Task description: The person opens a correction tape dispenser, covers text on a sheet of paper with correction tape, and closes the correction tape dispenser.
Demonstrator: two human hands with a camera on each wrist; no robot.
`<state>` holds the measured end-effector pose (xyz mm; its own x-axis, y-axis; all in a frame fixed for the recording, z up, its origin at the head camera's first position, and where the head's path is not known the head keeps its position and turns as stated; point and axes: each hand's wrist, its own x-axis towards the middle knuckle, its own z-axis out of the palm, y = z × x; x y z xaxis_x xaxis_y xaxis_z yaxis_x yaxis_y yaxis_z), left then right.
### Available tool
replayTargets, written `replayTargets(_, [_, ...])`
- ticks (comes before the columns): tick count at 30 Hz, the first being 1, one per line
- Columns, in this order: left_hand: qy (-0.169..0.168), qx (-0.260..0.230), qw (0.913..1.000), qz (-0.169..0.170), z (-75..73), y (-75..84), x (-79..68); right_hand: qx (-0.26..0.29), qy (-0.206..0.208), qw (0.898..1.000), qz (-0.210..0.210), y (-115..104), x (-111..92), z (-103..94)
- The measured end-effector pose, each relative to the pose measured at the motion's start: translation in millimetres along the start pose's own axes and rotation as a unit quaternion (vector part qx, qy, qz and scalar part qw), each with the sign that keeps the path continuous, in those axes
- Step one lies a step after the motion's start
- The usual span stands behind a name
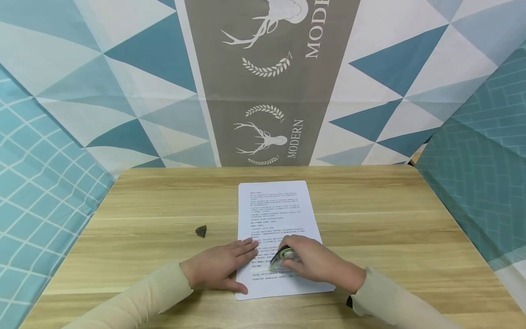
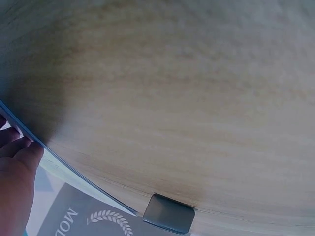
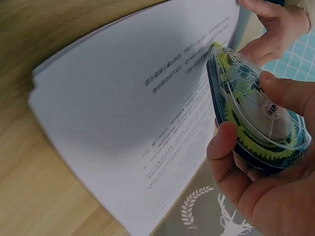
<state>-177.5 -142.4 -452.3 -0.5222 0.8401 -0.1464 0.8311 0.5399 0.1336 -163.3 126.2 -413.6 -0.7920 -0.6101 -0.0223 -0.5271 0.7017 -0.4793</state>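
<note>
A sheet of white paper [image 1: 273,192] with printed lines, seemingly atop a thin stack, lies on the wooden table. My left hand [image 1: 222,266] rests flat on its lower left edge, fingers extended and thumb spread apart. My right hand [image 1: 314,261] grips a correction tape dispenser [image 3: 261,105] between thumb and fingers. Clear plastic covers the dispenser's yellow-green gears, and its back is dark. Its tip meets the paper among the lower printed lines, right of my left hand. In the left wrist view, part of the left hand [image 2: 17,182] shows at the edge.
A small dark piece [image 1: 201,231] lies on the wooden table [image 1: 156,196], left of the paper. Behind the table's far edge hangs a patterned cloth [image 1: 263,87] with deer prints. Blue tiled-pattern cloths [image 1: 37,192] flank both sides.
</note>
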Motion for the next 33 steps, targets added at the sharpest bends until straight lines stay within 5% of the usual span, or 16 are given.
replayTargets(33, [-0.008,-0.006,0.9998,-0.019,-0.4,1.8,0.2,0.029,0.015,0.999,0.027,36,-34,-17.2])
